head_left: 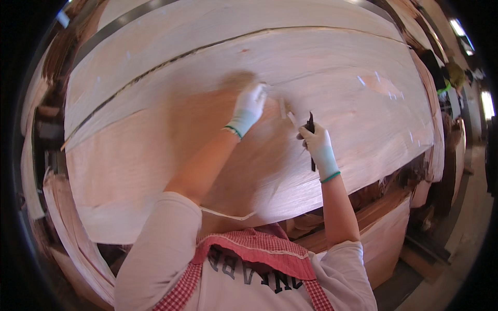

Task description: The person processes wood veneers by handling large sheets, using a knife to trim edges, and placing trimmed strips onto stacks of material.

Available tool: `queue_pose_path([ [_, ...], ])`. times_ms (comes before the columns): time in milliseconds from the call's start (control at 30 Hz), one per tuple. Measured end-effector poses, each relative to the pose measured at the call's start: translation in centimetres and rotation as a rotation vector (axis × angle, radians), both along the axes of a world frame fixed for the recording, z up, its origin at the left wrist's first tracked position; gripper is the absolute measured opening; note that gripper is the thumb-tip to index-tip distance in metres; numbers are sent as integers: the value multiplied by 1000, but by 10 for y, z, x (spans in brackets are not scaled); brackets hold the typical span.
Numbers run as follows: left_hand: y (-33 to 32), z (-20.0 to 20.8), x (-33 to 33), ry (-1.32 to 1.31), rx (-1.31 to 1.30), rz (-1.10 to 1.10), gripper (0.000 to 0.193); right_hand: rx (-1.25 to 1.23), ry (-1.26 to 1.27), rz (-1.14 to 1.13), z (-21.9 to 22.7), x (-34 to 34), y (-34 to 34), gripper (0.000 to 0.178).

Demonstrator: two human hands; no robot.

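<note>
A broad sheet of pale wood veneer (155,155) fills most of the view, lying flat on a stack of similar sheets and bending with the lens toward the rim. A dark seam (171,61) runs across its far part from the left edge up toward the right, and beyond it lies another pale sheet (233,20). Loose, curling veneer layers (67,223) hang off the near left edge of the stack, and more stacked sheets (384,233) sit lower at the near right. At the far right a walkway floor (467,223) shows, with a dim figure in a green top (454,75) beyond the sheet's far right corner.

The person leans over the sheet in a white shirt with a red checked apron (249,249), both forearms reaching away from the body.

The left hand (249,106), in a white glove with a green cuff, presses down flat on the veneer near the middle; it is blurred, and whether it pinches anything cannot be told. A short strip of pale tape (286,111) lies on the wood just to its right, between the two hands.

The right hand (319,145), gloved likewise, is closed around a slim dark tool (311,127), likely a knife, whose tip points far and whose handle end shows below the palm.
</note>
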State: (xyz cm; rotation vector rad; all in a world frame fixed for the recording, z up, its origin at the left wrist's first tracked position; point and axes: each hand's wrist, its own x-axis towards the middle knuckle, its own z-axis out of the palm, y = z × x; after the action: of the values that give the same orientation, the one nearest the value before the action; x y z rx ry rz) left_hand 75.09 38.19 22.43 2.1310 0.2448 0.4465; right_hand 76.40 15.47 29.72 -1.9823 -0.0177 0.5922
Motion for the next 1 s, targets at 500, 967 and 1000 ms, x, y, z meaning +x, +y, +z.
queue_pose_path([
  [500,70,34,-128,470,214,-382,39,-153,-235,426,2,1,143,34],
  [967,141,-1,-62,250,581,-185,42,-174,-371,417,-20,102,180,32],
  [1000,151,5,-74,186,403,-148,32,-5,-307,371,16,90,183,34],
])
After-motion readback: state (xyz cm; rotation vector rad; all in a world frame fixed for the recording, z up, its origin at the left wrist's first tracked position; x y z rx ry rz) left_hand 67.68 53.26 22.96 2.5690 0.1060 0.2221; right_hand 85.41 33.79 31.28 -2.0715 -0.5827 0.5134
